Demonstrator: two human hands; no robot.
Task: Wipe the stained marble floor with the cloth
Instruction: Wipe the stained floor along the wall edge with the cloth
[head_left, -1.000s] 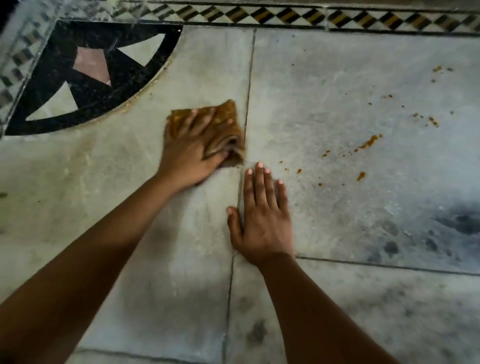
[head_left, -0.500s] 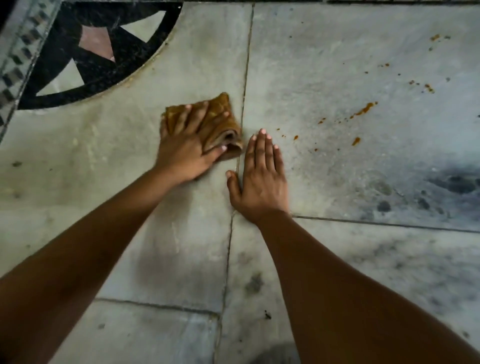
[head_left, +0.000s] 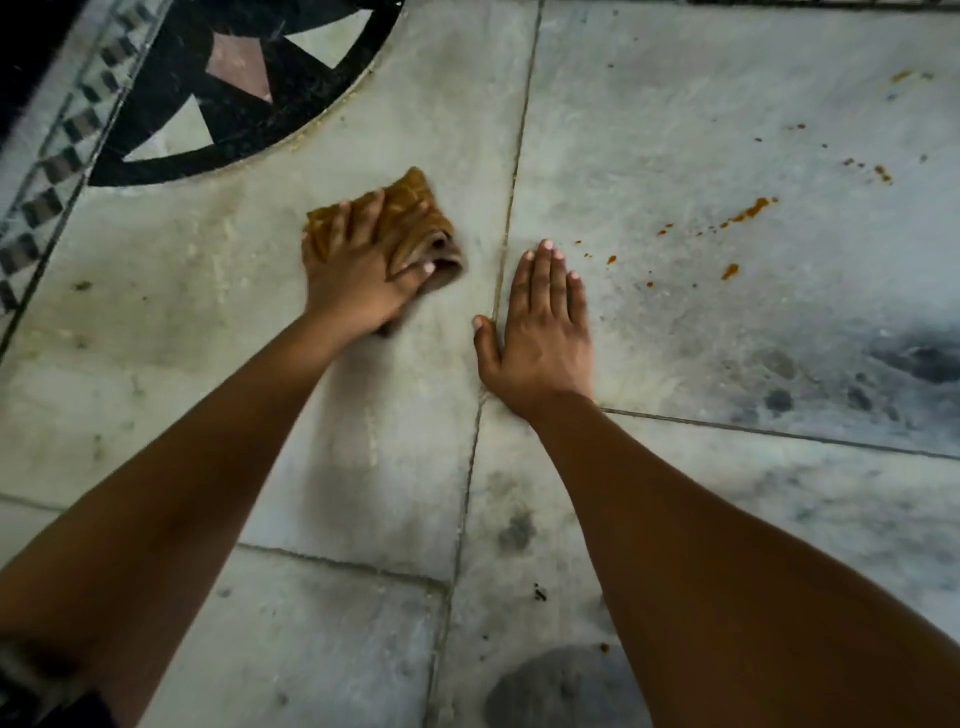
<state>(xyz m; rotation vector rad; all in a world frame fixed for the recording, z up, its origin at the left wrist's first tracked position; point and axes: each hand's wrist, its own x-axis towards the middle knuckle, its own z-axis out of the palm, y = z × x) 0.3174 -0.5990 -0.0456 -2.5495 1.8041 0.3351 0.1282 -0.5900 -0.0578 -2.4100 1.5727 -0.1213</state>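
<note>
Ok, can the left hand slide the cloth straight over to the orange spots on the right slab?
Probably not straight across: the right hand lies flat on the floor between the cloth under the left hand and the orange spots. Arcing beyond it looks open.

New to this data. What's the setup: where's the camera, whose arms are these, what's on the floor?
There is no robot here. These are a person's two bare arms, filmed by one wide-angle camera worn on their head and looking down. The left hand presses a folded brown cloth onto the marble floor, its fingers spread on top. The right hand lies flat on the floor and holds nothing. Orange stains dot the slab to its right, not yet wiped. A black inlay sits at upper left.
</note>
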